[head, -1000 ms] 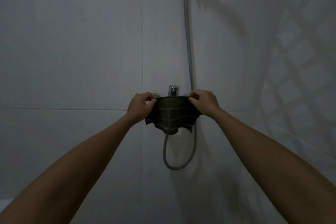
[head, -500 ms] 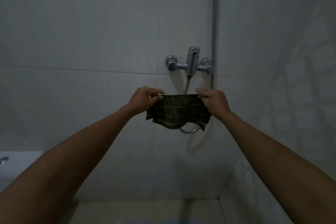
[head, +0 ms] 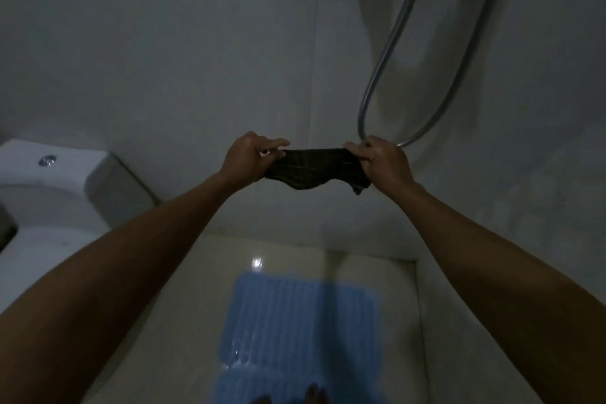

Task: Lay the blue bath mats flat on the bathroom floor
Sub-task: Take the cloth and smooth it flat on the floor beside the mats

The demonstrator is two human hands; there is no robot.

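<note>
Both hands hold a dark cloth [head: 316,169] above the floor [head: 183,289].
Left hand [head: 251,157] and right hand [head: 382,162] pinch its top corners; a blue mat [head: 301,321] lies flat below.

Dim, grey-toned bathroom view with soft blur throughout.

One small bright glint sits on the glossy floor [head: 210,289] just beyond the blue mat [head: 300,328], with wet sparkles on the mat itself. The forearms are dark and underexposed. The hose [head: 390,39] casts a soft shadow on the wall [head: 164,59]. Wide-angle bending curves the edges.
</note>
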